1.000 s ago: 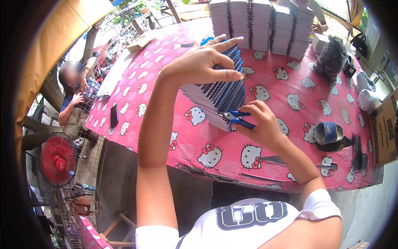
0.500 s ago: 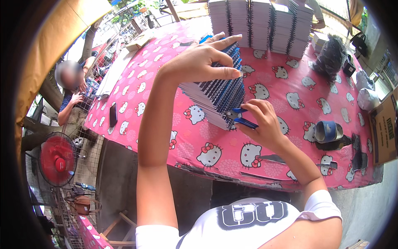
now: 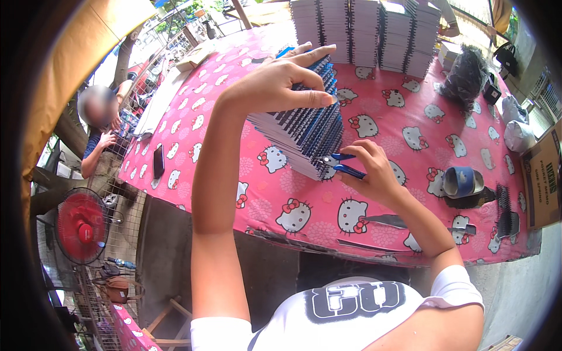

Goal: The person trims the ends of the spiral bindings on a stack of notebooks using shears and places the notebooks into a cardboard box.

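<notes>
Little has shifted: the left hand [image 3: 275,85] still presses flat on the slanted stack of spiral-bound notebooks [image 3: 304,126] (on the pink cartoon-cat table [image 3: 410,134]), right hand [image 3: 372,172] fingers gripping blue-handled pliers [image 3: 345,167].

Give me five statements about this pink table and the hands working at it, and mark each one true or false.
1. The left hand rests on top of the slanted stack of spiral-bound notebooks. True.
2. The right hand holds blue-handled pliers at the stack's lower corner. True.
3. The pink cartoon-cat tablecloth is plain green. False: it is pink with white cat faces.
4. The red fan stands on the table. False: it stands below, left of the table.
5. The tall upright piles of notebooks sit at the table's near edge. False: they are at the far edge.
</notes>
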`<action>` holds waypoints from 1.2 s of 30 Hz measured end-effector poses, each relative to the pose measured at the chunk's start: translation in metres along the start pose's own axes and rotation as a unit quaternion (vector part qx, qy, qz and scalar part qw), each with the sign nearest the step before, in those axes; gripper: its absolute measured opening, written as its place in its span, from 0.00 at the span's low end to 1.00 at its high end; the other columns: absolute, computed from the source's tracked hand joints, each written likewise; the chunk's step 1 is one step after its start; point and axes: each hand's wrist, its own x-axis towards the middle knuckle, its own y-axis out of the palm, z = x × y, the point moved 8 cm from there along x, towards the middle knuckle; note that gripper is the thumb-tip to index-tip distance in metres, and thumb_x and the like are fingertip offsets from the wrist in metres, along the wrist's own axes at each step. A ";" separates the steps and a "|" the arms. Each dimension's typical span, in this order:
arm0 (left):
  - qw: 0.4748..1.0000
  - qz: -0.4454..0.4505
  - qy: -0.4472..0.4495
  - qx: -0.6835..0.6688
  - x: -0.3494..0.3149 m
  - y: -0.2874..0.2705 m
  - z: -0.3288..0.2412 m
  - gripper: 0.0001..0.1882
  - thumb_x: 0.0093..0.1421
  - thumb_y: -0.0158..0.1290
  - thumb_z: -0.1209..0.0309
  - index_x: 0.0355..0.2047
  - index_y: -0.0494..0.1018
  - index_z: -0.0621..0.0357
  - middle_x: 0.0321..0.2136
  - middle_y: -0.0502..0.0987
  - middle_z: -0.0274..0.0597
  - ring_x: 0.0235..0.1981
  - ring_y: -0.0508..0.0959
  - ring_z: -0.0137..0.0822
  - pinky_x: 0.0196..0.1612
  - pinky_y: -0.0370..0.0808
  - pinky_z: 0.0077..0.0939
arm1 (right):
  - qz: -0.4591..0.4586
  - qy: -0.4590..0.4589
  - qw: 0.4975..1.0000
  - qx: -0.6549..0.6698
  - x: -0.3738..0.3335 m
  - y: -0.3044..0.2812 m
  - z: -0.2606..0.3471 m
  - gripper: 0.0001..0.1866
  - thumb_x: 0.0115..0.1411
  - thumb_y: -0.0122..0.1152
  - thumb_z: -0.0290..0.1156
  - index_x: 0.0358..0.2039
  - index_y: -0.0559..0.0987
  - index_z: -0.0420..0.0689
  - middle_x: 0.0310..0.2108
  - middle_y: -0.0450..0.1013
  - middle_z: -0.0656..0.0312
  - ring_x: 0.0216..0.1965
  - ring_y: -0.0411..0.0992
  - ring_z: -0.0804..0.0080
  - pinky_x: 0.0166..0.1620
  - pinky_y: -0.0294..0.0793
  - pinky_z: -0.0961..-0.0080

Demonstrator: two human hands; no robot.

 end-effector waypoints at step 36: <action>1.000 0.007 0.007 -0.026 -0.001 -0.002 -0.001 0.18 0.59 0.56 0.55 0.29 0.79 0.60 0.64 0.58 0.52 0.55 0.70 0.39 0.51 0.67 0.27 | 0.037 0.047 0.990 0.128 0.012 0.010 -0.017 0.17 0.49 0.71 0.37 0.36 0.79 0.42 0.31 0.73 0.61 0.32 0.73 0.67 0.35 0.72 0.68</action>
